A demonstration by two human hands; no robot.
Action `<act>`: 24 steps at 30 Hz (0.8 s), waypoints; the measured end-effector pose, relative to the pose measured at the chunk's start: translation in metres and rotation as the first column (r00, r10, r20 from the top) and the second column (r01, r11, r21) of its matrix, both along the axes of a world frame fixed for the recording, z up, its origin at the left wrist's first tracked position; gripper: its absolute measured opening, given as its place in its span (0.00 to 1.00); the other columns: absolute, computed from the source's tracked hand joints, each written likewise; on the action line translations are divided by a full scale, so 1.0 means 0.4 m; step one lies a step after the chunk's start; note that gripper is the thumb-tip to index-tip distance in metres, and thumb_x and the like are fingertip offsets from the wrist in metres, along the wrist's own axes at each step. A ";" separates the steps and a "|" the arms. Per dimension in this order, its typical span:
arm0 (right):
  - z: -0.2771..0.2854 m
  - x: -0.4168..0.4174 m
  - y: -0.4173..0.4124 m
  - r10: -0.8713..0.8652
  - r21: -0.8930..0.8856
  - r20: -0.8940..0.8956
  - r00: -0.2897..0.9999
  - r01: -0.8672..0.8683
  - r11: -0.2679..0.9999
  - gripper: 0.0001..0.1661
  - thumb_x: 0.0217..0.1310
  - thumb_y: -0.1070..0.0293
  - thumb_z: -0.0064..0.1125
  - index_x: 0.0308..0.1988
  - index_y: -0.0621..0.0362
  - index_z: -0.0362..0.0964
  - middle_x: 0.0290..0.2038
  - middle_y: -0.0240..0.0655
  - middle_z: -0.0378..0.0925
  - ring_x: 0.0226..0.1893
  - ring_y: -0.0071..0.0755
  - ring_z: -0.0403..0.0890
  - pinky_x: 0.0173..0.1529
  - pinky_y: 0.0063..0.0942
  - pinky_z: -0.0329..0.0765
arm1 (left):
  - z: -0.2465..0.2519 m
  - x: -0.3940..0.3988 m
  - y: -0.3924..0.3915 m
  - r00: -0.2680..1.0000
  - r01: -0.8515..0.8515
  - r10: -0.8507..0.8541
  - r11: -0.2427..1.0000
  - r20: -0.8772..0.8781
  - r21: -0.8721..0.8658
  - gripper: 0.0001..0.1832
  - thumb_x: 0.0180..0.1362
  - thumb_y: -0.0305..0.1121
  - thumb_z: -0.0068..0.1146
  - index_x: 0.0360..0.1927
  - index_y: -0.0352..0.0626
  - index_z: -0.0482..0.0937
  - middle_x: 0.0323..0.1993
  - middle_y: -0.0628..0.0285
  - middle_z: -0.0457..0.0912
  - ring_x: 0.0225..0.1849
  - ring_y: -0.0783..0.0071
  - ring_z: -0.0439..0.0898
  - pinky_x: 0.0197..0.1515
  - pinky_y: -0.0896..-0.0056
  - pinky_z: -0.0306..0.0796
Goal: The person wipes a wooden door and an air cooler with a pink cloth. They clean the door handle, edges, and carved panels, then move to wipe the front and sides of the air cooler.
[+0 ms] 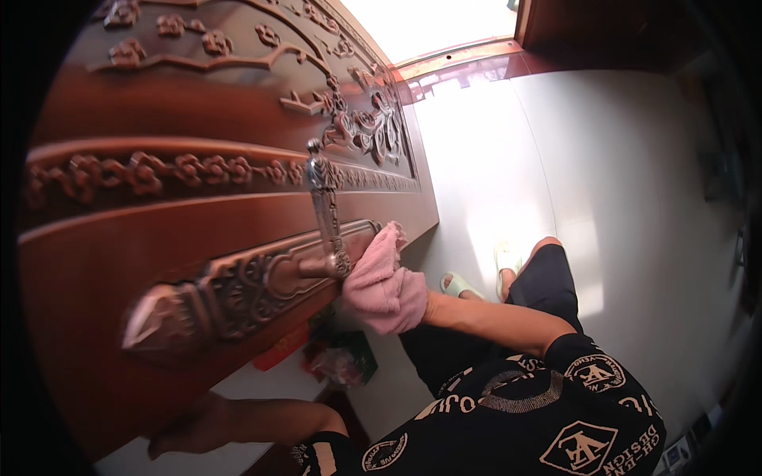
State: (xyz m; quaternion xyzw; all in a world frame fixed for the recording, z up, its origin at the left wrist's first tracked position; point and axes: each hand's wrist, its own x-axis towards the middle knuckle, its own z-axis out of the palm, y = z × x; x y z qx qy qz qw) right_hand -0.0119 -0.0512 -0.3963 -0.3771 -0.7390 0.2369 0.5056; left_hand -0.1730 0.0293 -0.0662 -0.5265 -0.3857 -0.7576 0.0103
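A carved reddish-brown door fills the left side, with a long ornate metal handle plate and a lever handle on its face. My right hand is wrapped in a pink cloth, which hides the fingers. The cloth lies against the plate, right beside the base of the lever. At the lower left, my left hand is at the door's edge, dark and blurred; how its fingers lie there cannot be made out.
A pale tiled floor spreads to the right, with a bright doorway and its sill at the top. My feet in light green slippers stand near the door. Beyond the door's edge are a red box and a clear plastic bag.
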 end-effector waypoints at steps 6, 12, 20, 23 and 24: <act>-0.248 -0.116 0.097 0.339 -0.111 -0.452 0.825 -0.429 0.896 0.41 0.71 0.47 0.55 0.76 0.48 0.56 0.77 0.35 0.57 0.77 0.39 0.58 0.81 0.39 0.49 | -0.555 -0.122 -0.002 0.796 -0.165 0.160 0.985 -0.584 0.045 0.25 0.74 0.44 0.54 0.63 0.34 0.72 0.66 0.44 0.73 0.62 0.52 0.78 0.67 0.53 0.71; -0.256 0.022 0.142 0.086 0.335 -0.096 0.992 -0.049 0.941 0.43 0.66 0.55 0.66 0.73 0.60 0.58 0.71 0.43 0.64 0.73 0.35 0.63 0.78 0.34 0.57 | -0.617 -0.083 0.031 0.936 -0.214 0.225 0.974 -0.271 0.072 0.23 0.77 0.45 0.44 0.59 0.34 0.76 0.53 0.44 0.80 0.53 0.49 0.80 0.56 0.53 0.74; -0.071 0.013 0.354 0.101 0.469 0.083 0.991 -0.129 0.873 0.41 0.72 0.52 0.57 0.76 0.53 0.54 0.74 0.42 0.59 0.76 0.43 0.58 0.80 0.42 0.51 | -0.565 0.002 0.037 0.820 -0.396 0.481 0.868 -0.311 0.300 0.20 0.78 0.43 0.45 0.42 0.35 0.80 0.33 0.45 0.80 0.34 0.49 0.80 0.40 0.52 0.71; -0.001 0.014 0.347 0.122 0.473 0.033 0.992 -0.123 0.873 0.40 0.71 0.54 0.57 0.75 0.54 0.55 0.74 0.44 0.60 0.76 0.45 0.59 0.80 0.44 0.53 | -0.569 0.040 0.020 0.911 -0.297 0.344 0.930 -0.228 0.217 0.19 0.78 0.42 0.46 0.42 0.36 0.80 0.32 0.46 0.80 0.34 0.50 0.80 0.40 0.52 0.71; -0.016 0.008 0.337 0.132 0.465 0.020 0.991 -0.126 0.876 0.40 0.71 0.55 0.58 0.75 0.54 0.55 0.73 0.45 0.60 0.75 0.46 0.59 0.80 0.44 0.53 | -0.563 0.042 0.008 0.933 -0.259 0.295 0.948 -0.205 0.186 0.19 0.78 0.42 0.46 0.42 0.36 0.80 0.32 0.46 0.80 0.34 0.51 0.80 0.40 0.52 0.71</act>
